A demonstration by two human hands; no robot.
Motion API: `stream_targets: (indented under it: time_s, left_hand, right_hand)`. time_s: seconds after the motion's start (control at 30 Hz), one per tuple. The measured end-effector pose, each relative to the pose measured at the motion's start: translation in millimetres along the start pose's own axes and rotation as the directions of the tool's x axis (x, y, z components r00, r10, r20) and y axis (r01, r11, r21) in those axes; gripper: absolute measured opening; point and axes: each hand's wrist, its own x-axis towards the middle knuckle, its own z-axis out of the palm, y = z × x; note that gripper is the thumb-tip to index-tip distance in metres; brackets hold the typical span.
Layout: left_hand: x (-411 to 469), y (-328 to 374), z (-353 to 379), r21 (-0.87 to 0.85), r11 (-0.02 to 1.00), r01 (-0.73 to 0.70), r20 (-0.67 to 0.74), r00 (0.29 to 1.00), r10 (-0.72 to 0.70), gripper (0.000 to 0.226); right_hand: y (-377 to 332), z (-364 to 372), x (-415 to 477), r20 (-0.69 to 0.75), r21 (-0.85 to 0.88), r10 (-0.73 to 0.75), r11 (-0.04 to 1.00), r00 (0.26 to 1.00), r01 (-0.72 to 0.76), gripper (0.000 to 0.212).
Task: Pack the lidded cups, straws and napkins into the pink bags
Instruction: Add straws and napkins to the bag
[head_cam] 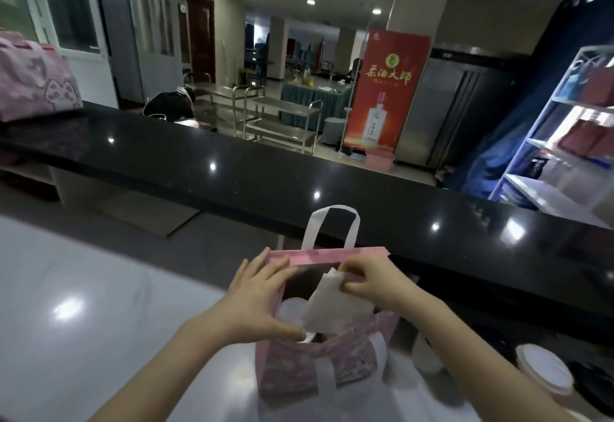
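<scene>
The right hand [375, 283] pinched the napkin [332, 308] over the pink bag [299, 365], whose rim the left hand [262, 298], close beside, braced with spread fingers; pushed flat, it would likely crumple on the lidded cup [292, 308] beneath.

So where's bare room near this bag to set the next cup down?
Left of the pink bag the white counter is bare out to the frame edge. The black ledge behind is bare too, from the second pink bag at far left rightward. Right of the bag it is crowded: lidded cups stand close.
</scene>
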Motion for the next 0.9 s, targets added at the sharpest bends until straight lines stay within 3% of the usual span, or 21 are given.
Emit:
stream_targets:
  time_s: [0.13,0.3,0.4,0.53,0.77,0.9]
  left_hand:
    - [2.3,-2.6,3.2,-0.012,1.000,-0.024,0.004,1.000,0.024,0.112]
    - [6.8,-7.5,4.0,-0.042,0.999,-0.035,-0.037,0.999,0.033,0.110]
    - [8.6,-8.9,4.2,-0.046,0.998,-0.034,-0.063,0.998,0.031,0.105]
    - [10.3,-7.1,5.5,-0.043,0.998,-0.037,-0.093,0.995,0.033,0.094]
    - [14.9,8.4,0.3,0.012,1.000,-0.005,-0.222,0.975,0.007,0.068]
    - [22.0,32.4,-5.5,-0.037,0.995,-0.097,-0.350,0.933,0.078,0.046]
  right_hand:
    - [-3.5,26.9,16.8,0.106,-0.038,0.049,0.998,0.993,-0.045,0.011]
    - [-1.0,45.6,37.7,0.043,-0.240,0.145,0.962,0.989,-0.130,0.039]
    - [2.7,47.8,38.6,0.000,-0.338,0.133,0.933,0.991,-0.125,0.021]
    - [6.3,43.5,27.3,-0.026,-0.289,0.089,0.953,0.996,-0.093,0.002]
    - [18.3,26.0,-12.6,-0.150,-0.177,0.044,0.982,0.988,-0.071,0.018]
    - [26.8,14.2,-42.8,-0.314,-0.153,-0.036,0.988,0.949,-0.013,0.017]
